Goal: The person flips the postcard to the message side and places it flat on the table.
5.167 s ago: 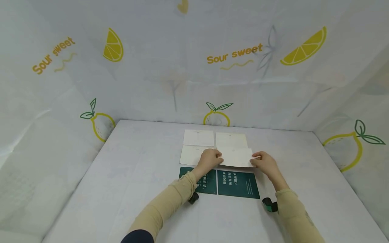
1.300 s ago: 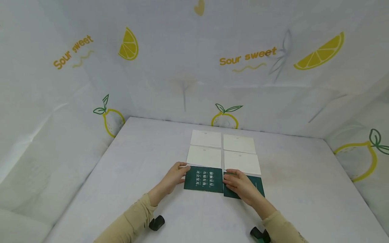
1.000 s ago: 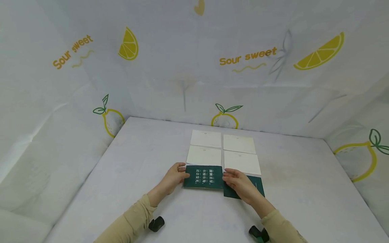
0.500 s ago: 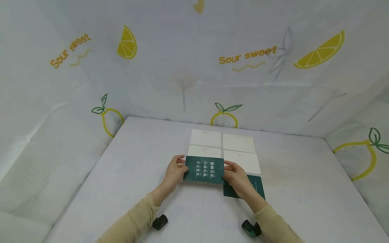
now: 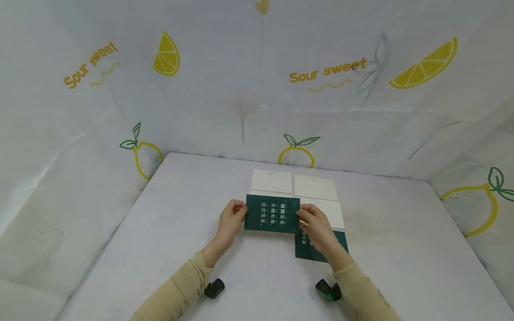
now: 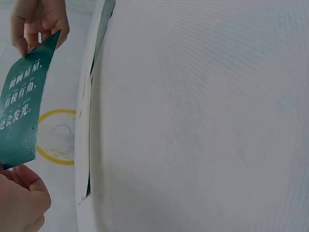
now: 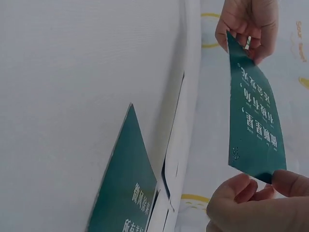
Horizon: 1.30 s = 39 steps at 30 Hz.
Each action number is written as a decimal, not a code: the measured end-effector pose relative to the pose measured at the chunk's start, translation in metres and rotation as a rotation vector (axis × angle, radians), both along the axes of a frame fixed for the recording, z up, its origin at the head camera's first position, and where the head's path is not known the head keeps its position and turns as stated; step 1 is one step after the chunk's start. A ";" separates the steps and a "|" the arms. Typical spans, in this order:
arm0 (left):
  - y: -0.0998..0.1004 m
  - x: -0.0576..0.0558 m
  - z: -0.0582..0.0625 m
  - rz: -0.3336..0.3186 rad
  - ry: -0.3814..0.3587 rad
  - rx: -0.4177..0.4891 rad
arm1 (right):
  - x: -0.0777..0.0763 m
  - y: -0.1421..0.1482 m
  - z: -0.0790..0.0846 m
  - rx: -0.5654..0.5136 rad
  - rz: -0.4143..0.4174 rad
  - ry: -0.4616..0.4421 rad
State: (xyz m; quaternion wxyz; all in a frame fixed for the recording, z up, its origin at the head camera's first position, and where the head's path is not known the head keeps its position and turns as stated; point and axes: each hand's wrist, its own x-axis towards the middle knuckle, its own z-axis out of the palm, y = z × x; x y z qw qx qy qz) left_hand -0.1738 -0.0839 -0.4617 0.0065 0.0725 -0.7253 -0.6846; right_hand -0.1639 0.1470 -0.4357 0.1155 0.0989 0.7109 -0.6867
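Observation:
Both hands pinch a dark green card (image 5: 265, 214) with white characters by its two short ends. In the head view it is raised and tilted above the table. The left hand (image 5: 230, 223) grips its left end, thumb on the front; the right hand (image 5: 320, 227) grips its right end. Both wrist views show the card (image 7: 256, 118) slightly bowed between the hands. A second green card (image 5: 311, 252) lies flat below the right hand, partly covered by it. Behind the raised card lie white cards (image 5: 271, 181), the near left one mostly hidden.
The white table (image 5: 188, 200) extends to either side of the cards. A white backdrop (image 5: 217, 89) with lemon prints rises behind its far edge. Small black devices, one (image 5: 214, 289) at the left sleeve and one (image 5: 329, 290) at the right, show beside the wrists.
Earlier the hands laid a white card in the back group. Since then they have taken hold of the left green card and lifted it off the table, tilting its face toward the head camera.

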 end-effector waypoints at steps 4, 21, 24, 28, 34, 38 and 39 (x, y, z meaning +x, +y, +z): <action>-0.001 -0.001 -0.001 0.008 0.031 -0.018 | -0.002 0.000 0.000 0.006 -0.007 0.022; -0.015 0.000 -0.011 -0.112 -0.060 -0.094 | 0.004 0.010 -0.006 0.131 0.093 0.057; -0.018 0.002 -0.014 -0.174 -0.074 -0.160 | 0.004 0.010 -0.008 0.305 0.168 0.072; -0.021 0.004 -0.015 -0.229 -0.054 -0.313 | 0.004 0.008 -0.011 0.496 0.252 0.107; -0.023 0.008 -0.012 -0.293 0.002 -0.486 | 0.005 0.001 -0.011 0.650 0.343 0.162; -0.023 0.010 -0.010 -0.334 0.010 -0.537 | 0.007 -0.002 -0.012 0.705 0.383 0.174; -0.023 0.010 -0.010 -0.344 0.014 -0.550 | 0.007 -0.003 -0.013 0.718 0.388 0.173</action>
